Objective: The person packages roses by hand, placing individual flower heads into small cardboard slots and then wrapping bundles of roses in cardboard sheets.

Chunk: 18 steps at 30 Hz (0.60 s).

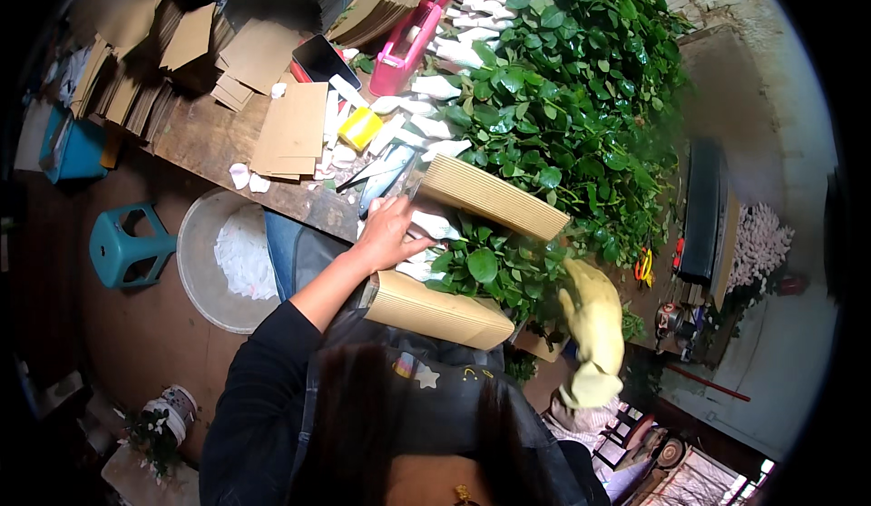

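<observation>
Several flower heads in white netting sleeves (433, 225) lie between two upright panels of corrugated cardboard, the far panel (493, 196) and the near panel (439, 310). My bare left hand (395, 234) lies over the head end of these flowers, its thumb stretched across the sleeves; whether it grips any is unclear. Green leafy stems (483, 264) run rightward from the heads. My right hand (592, 308), in a pale yellow glove, is beside the stem end, its fingers near the leaves. Foliage and blur hide what its fingertips touch.
A large pile of sleeved, leafy stems (571, 97) covers the table's far side. Scissors (384, 171), a yellow tape roll (360, 128), cardboard sheets (292, 125), a phone (326, 62) and a pink tape dispenser (405, 50) lie leftward. A bin (204, 281) and teal stool (112, 247) stand below.
</observation>
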### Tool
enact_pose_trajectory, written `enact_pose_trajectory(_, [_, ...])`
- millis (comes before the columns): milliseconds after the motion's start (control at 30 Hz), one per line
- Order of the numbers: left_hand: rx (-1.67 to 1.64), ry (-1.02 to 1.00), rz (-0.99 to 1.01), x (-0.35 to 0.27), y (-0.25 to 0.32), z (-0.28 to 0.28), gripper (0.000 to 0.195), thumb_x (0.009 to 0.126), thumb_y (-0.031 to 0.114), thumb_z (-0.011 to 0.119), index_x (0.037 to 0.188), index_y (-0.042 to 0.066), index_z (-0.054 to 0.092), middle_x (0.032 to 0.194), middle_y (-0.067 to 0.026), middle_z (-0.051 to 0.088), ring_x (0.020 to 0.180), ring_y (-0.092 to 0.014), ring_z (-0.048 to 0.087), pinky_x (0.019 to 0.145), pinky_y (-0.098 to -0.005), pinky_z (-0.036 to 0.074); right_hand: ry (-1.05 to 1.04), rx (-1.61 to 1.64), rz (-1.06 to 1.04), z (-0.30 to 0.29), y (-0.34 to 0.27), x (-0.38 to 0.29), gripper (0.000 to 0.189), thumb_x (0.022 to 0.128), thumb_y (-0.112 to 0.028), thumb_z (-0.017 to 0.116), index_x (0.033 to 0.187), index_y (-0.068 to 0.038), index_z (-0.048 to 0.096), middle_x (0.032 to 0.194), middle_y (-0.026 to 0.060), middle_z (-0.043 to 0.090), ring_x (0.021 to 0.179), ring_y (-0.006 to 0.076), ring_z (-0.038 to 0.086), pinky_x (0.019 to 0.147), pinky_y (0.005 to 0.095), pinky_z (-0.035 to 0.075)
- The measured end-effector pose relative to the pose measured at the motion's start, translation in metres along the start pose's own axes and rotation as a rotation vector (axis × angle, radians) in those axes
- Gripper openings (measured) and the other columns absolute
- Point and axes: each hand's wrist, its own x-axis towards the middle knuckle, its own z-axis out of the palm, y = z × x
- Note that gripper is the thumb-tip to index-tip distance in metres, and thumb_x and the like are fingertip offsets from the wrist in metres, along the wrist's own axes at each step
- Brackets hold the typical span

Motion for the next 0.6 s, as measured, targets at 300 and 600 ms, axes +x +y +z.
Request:
enact_pose_trajectory(300, [0.027,-0.159,-0.076,0.006,0.006,-0.013,0.060,0.083,0.043,0.079,0.122,0.000,0.064,0.119,-0.0190,0.059,0.115,-0.036,0.054,0.097,-0.0470,0.036,-0.591,0.061,0.127,0.063,-0.108,0.119,0.051,0.099,-0.048,0.063,0.141,-0.017,0.063,0.107,0.0194,0.075,0.101,0.0346,0.073,0.093,0.0424,0.055])
enact_pose_trajectory(600, [-0.199,-0.077,-0.209,0.023,-0.001,-0.019,0.045,0.094,0.046,0.069,0.087,0.001,0.068,0.080,-0.0156,0.066,0.089,-0.037,0.064,0.091,-0.0468,0.044,-0.178,-0.105,0.076,0.120,-0.103,0.116,0.040,0.099,-0.045,0.064,0.125,-0.016,0.075,0.122,0.0178,0.072,0.117,0.0338,0.068,0.104,0.0436,0.051])
